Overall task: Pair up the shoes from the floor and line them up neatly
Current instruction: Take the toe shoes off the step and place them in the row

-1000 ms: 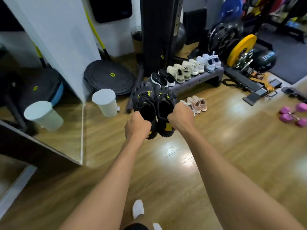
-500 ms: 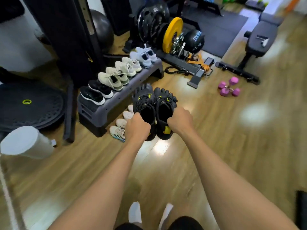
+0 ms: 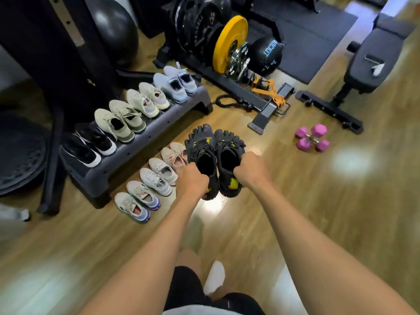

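Observation:
I hold a pair of black toe shoes with yellow marks side by side above the floor. My left hand (image 3: pixel 192 181) grips the heel of the left black shoe (image 3: pixel 201 151). My right hand (image 3: pixel 251 170) grips the heel of the right black shoe (image 3: pixel 228 153). Below and to the left, a row of shoes stands on the floor: a white-and-blue pair (image 3: pixel 136 201), a grey-white pair (image 3: pixel 159 173) and a pink pair (image 3: pixel 173 155). Several pairs stand on the grey step platform (image 3: pixel 127 153) behind them, from black-and-white (image 3: pixel 88 146) to light blue (image 3: pixel 175 84).
A weight-plate rack with a yellow plate (image 3: pixel 229 44) and a black ball stands at the back. Pink dumbbells (image 3: pixel 312 138) lie on the wood floor to the right, near a black bench (image 3: pixel 368 62). A black machine frame and a dark gym ball are at the left.
The view has swung right and closer to the shoe rows. Both hands still carry the black pair, which now hangs over the right end of the floor row.

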